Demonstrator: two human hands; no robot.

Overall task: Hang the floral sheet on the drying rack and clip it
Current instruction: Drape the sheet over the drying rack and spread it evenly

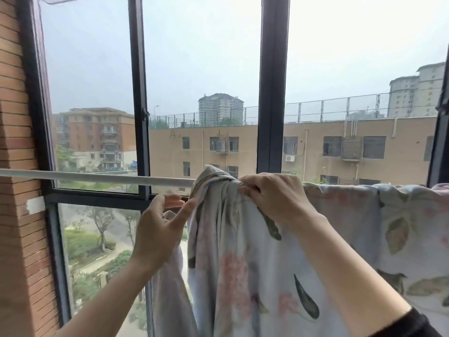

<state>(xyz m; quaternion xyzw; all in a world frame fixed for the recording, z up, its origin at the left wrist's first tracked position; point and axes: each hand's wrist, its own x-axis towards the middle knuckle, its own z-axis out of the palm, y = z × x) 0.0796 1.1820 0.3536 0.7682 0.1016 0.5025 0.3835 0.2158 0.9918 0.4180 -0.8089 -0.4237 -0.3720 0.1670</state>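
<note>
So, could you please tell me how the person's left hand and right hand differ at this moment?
The right hand pinches the bunched floral sheet at the rail; the left hand holds nothing, fingers straight. The right hand sits level with the rail, the left hand below it. Both are raised toward the same bunch of fabric.

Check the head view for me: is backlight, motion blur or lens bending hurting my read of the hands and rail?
Head view: bright hazy sky backlights the scene, yet the floral sheet reads clearly; left hand fingertips smear slightly, right hand is sharp; the wide angle bows the window frame and rail; no hard shadows.
</note>
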